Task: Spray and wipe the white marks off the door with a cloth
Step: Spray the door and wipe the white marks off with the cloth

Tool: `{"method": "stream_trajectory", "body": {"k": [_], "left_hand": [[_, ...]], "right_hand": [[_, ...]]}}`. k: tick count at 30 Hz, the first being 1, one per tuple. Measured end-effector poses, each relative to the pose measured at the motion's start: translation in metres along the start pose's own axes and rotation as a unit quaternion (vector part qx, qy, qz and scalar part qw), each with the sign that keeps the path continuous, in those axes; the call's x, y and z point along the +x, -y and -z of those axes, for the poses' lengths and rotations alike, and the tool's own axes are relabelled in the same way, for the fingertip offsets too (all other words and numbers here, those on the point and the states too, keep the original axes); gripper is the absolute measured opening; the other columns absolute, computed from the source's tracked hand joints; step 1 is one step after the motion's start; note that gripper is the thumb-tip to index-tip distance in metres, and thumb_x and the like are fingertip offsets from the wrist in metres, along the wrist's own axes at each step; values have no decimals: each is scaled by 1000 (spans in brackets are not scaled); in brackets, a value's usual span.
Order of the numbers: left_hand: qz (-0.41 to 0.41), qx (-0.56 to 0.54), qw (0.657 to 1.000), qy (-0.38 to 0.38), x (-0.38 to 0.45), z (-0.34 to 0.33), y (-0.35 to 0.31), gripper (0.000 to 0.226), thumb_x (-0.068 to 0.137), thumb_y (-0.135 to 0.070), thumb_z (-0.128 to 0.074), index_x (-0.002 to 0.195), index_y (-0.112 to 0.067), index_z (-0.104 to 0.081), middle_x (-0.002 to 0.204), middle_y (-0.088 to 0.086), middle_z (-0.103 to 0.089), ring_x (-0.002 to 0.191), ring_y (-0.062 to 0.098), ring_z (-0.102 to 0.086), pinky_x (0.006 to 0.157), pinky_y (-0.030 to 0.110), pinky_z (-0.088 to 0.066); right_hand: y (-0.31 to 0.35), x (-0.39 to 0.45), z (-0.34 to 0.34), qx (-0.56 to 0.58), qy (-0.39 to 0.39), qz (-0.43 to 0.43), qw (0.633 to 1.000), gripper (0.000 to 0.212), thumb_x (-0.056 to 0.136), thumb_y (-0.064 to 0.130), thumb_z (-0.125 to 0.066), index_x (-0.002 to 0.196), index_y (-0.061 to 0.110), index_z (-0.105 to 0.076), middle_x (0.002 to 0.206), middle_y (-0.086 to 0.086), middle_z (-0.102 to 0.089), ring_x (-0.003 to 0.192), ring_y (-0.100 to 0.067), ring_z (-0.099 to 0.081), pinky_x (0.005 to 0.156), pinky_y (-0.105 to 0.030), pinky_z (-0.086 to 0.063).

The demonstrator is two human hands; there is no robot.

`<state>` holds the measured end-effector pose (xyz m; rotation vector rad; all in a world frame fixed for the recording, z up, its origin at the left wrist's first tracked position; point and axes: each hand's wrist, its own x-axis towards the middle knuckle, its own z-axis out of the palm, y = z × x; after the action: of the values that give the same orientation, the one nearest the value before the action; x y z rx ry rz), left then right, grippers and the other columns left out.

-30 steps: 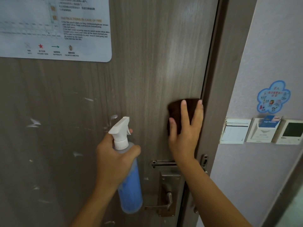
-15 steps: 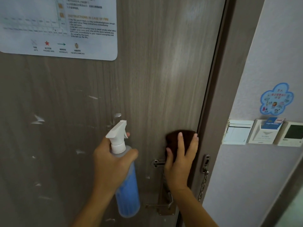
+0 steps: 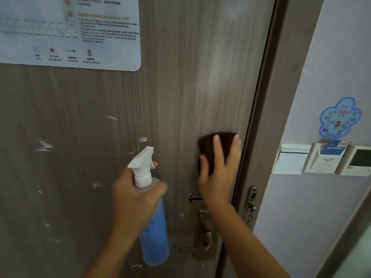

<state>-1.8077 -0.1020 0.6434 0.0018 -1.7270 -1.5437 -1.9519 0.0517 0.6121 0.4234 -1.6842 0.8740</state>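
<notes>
Cloth (image 3: 220, 145): dark, blurred, pressed flat on the door (image 3: 200, 87) near its right edge by the right hand (image 3: 217, 173), fingers straight.
Marks (image 3: 45, 146): white, scattered left.
Spray bottle (image 3: 153, 227): gripped by the left hand (image 3: 134, 201), partly hidden.
Handle (image 3: 202, 237): half covered by the forearm.

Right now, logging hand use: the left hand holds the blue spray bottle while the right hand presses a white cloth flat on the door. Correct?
Not quite. The head view shows the cloth is dark brown, not white. The rest stands: the left hand holds the blue spray bottle, and the right hand presses the cloth on the door.
</notes>
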Motion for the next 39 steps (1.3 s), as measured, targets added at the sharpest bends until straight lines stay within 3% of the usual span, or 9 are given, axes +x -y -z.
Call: {"method": "stream_trajectory", "body": {"k": [6, 10, 14, 19, 23, 27, 32, 35, 39], "left_hand": [[-8, 13, 1000, -2, 1, -3, -2, 36, 68, -5, -79, 95, -28, -70, 77, 0, -70, 65, 10, -65, 60, 20, -54], [-9, 15, 1000, -3, 3, -1, 2, 36, 65, -10, -76, 98, -23, -72, 78, -5, -71, 69, 9, -68, 64, 19, -55], [-1, 29, 1000, -3, 0, 1, 8, 40, 73, 9, -82, 95, -22, -70, 80, -6, -72, 69, 9, -69, 62, 22, -55], [-10, 33, 999, -12, 2, -3, 5, 48, 73, 16, -80, 89, -28, -68, 76, -4, -71, 62, 5, -65, 58, 18, -53], [-23, 14, 1000, -10, 6, -6, -1, 40, 71, 6, -82, 90, -27, -68, 71, -9, -69, 61, 4, -64, 57, 18, -51], [-23, 16, 999, -17, 9, -11, -3, 46, 72, 17, -78, 90, -24, -69, 74, -12, -71, 63, 3, -65, 59, 15, -51], [-17, 4, 1000, -4, 8, -9, -6, 47, 72, 15, -78, 100, -22, -72, 89, -12, -77, 77, 9, -72, 67, 23, -55], [-14, 21, 1000, -1, 7, -7, -8, 43, 72, 15, -80, 92, -22, -69, 75, -14, -72, 66, 5, -67, 60, 19, -53], [-11, 21, 1000, 3, 4, -6, -12, 40, 74, 10, -81, 91, -25, -70, 71, -11, -69, 62, 4, -64, 58, 20, -52]], "right_hand": [[20, 40, -12, -18, -51, -23, 998, 59, 102, 26, -64, 155, 16, -40, 166, -27, -14, 156, -42, -13, 128, -48, -16], [-4, -11, -10, -49, 63, 149, 986, 57, 101, 37, -63, 152, 20, -43, 164, -23, -21, 154, -46, -19, 124, -56, -22], [-32, -27, 6, -76, 164, 310, 934, 54, 100, 35, -67, 150, 22, -52, 162, -20, -34, 153, -40, -28, 113, -59, -40], [-6, 59, 11, -48, 28, 158, 986, 54, 102, 34, -64, 150, 15, -50, 164, -23, -27, 154, -42, -23, 125, -54, -24], [21, 94, 0, -32, -43, 74, 996, 51, 101, 31, -65, 147, 11, -55, 163, -25, -27, 153, -43, -23, 123, -56, -26], [17, 52, -10, -32, 11, 155, 987, 56, 97, 30, -69, 148, 15, -52, 163, -23, -28, 154, -44, -22, 122, -60, -25], [-31, -15, 5, -93, 151, 316, 932, 65, 89, 32, -75, 148, 20, -50, 163, -17, -30, 154, -39, -24, 118, -59, -36], [-36, -6, 15, -90, 151, 297, 939, 63, 93, 32, -73, 149, 20, -48, 165, -16, -29, 154, -38, -25, 120, -57, -33], [-16, 45, 17, -59, 61, 180, 980, 57, 98, 31, -67, 150, 16, -48, 165, -19, -27, 155, -39, -22, 125, -52, -24]]}}
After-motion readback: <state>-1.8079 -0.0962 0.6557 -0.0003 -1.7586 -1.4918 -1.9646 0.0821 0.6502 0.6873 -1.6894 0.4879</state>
